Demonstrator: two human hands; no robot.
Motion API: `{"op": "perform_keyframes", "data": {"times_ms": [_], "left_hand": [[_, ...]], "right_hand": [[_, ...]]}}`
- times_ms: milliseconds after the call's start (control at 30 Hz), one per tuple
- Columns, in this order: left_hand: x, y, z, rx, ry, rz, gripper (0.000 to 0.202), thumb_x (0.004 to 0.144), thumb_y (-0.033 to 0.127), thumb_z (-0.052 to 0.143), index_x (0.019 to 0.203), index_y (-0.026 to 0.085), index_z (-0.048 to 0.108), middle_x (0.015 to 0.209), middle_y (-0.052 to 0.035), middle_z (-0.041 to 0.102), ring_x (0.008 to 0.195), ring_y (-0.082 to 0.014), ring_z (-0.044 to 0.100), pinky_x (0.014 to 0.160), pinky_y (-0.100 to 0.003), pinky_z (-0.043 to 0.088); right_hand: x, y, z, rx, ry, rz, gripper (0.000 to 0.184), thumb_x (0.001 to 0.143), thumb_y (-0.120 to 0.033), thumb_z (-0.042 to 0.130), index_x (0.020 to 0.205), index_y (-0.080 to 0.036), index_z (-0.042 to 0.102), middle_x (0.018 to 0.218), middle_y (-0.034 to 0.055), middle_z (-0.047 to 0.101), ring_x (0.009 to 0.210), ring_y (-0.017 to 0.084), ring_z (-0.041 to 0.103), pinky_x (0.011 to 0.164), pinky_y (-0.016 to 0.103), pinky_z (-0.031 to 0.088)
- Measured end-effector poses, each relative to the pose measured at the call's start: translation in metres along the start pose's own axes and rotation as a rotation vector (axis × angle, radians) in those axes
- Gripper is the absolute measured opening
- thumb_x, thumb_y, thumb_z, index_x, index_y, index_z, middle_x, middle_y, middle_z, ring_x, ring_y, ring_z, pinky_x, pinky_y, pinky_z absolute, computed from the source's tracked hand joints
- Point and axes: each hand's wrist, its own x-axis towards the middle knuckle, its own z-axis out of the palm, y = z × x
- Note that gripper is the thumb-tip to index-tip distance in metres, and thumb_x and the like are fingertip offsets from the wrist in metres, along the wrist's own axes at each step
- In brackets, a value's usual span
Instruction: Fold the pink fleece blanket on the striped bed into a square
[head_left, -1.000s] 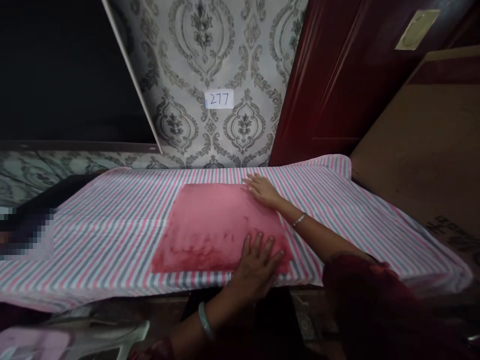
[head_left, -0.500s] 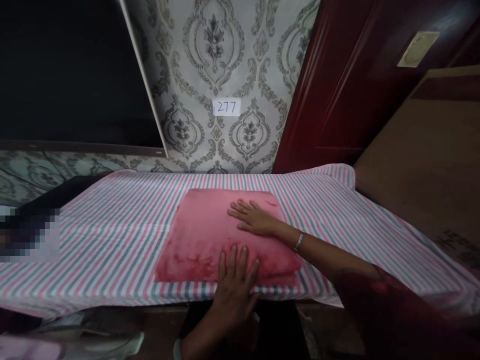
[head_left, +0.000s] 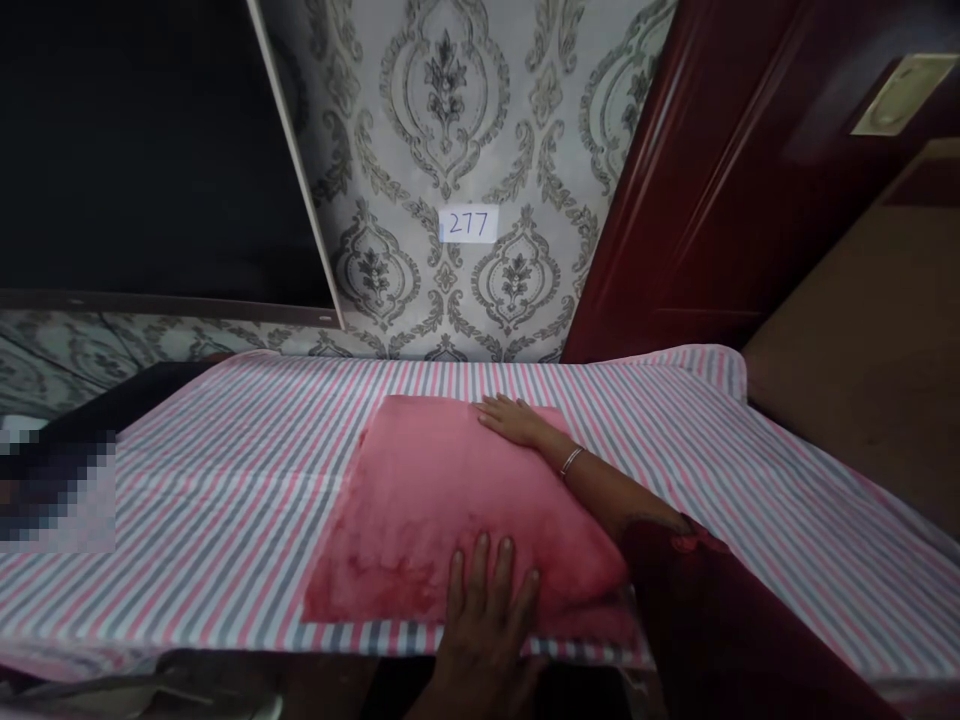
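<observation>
One pink cloth [head_left: 442, 500], folded to a rectangle, is lying flat on the middle of a striped sheet [head_left: 225, 470]. Its near edge is running just inside the sheet's front edge, and darker blotches are showing along that near part. The left hand [head_left: 487, 615] is resting palm down on the cloth's near edge, right of the middle. Its fingers [head_left: 480, 570] are stretched straight and slightly apart, pointing away from the person and pinching nothing, and the heel is hanging past the sheet's front edge. The right hand [head_left: 514, 420] is lying flat on the cloth's far edge, close to the far right corner, its fingers pointing left, loosely together and gripping nothing. The forearm is crossing the cloth's right side. One thin bracelet [head_left: 571, 461] is sitting at the right wrist, and one dark red sleeve [head_left: 720, 620] is covering the arm at lower right. The sheet, in pink, grey and white stripes, is covering a long surface from left to right. One white label [head_left: 468, 224] reading "277" is sticking to the patterned wallpaper [head_left: 450, 120] straight beyond the cloth. One dark screen [head_left: 142, 150] is filling the upper left. One glossy red door [head_left: 712, 200] is standing right of the wallpaper, and one brown board [head_left: 862, 350] is standing beside the sheet's right end.
</observation>
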Motion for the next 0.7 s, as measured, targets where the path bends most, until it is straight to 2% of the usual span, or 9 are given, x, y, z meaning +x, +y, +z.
{"op": "perform_keyframes", "data": {"times_ms": [133, 267, 367, 500, 600, 700], "left_hand": [[0.000, -0.001, -0.003, 0.027, -0.047, -0.002, 0.080, 0.085, 0.046, 0.067, 0.156, 0.021, 0.041, 0.166, -0.0181, 0.030, 0.156, -0.0450, 0.014, 0.123, -0.063, 0.009], [0.006, 0.003, -0.017, 0.007, -0.069, -0.033, 0.077, 0.084, 0.041, 0.069, 0.154, 0.022, 0.044, 0.165, -0.0167, 0.032, 0.156, -0.0444, 0.008, 0.122, -0.062, 0.010], [0.013, 0.004, -0.036, -0.055, -0.028, -0.046, 0.069, 0.086, 0.038, 0.066, 0.150, 0.018, 0.048, 0.162, -0.0172, 0.037, 0.156, -0.0402, 0.015, 0.122, -0.060, 0.012], [0.017, -0.010, -0.054, -0.089, 0.056, -0.104, 0.056, 0.091, 0.040, 0.061, 0.143, 0.019, 0.055, 0.151, -0.0158, 0.052, 0.148, -0.0341, 0.034, 0.123, -0.059, 0.011], [0.009, -0.022, -0.048, 0.034, 0.001, -0.131, 0.063, 0.089, 0.042, 0.065, 0.146, 0.019, 0.052, 0.152, -0.0189, 0.050, 0.147, -0.0387, 0.034, 0.120, -0.062, 0.016], [-0.002, -0.026, -0.037, 0.127, -0.047, -0.110, 0.075, 0.083, 0.042, 0.071, 0.151, 0.019, 0.047, 0.157, -0.0219, 0.043, 0.150, -0.0433, 0.027, 0.117, -0.062, 0.019]], "right_hand": [[-0.009, -0.006, -0.005, -0.023, 0.086, 0.013, 0.062, 0.108, -0.055, 0.023, 0.163, -0.027, 0.027, 0.169, 0.0069, 0.018, 0.156, 0.029, 0.010, 0.124, 0.060, 0.012], [-0.031, -0.026, -0.014, -0.083, 0.194, -0.039, 0.060, 0.108, -0.050, 0.028, 0.163, -0.027, 0.025, 0.170, 0.0074, 0.014, 0.157, 0.028, 0.007, 0.124, 0.058, 0.011], [-0.059, -0.053, -0.011, -0.122, 0.171, -0.238, 0.059, 0.108, -0.053, 0.031, 0.163, -0.030, 0.028, 0.170, 0.0059, 0.012, 0.157, 0.029, 0.004, 0.125, 0.058, 0.008], [-0.091, -0.084, 0.008, -0.125, 0.017, -0.523, 0.057, 0.109, -0.055, 0.031, 0.162, -0.034, 0.029, 0.170, 0.0025, 0.013, 0.157, 0.027, 0.005, 0.125, 0.056, 0.006], [-0.092, -0.090, 0.022, -0.147, -0.014, -0.567, 0.059, 0.108, -0.055, 0.034, 0.163, -0.033, 0.026, 0.170, 0.0025, 0.013, 0.157, 0.029, 0.003, 0.124, 0.061, 0.008], [-0.071, -0.085, 0.026, -0.177, 0.024, -0.511, 0.064, 0.106, -0.058, 0.039, 0.163, -0.033, 0.023, 0.171, 0.0034, 0.012, 0.156, 0.035, -0.001, 0.121, 0.066, 0.009]]}}
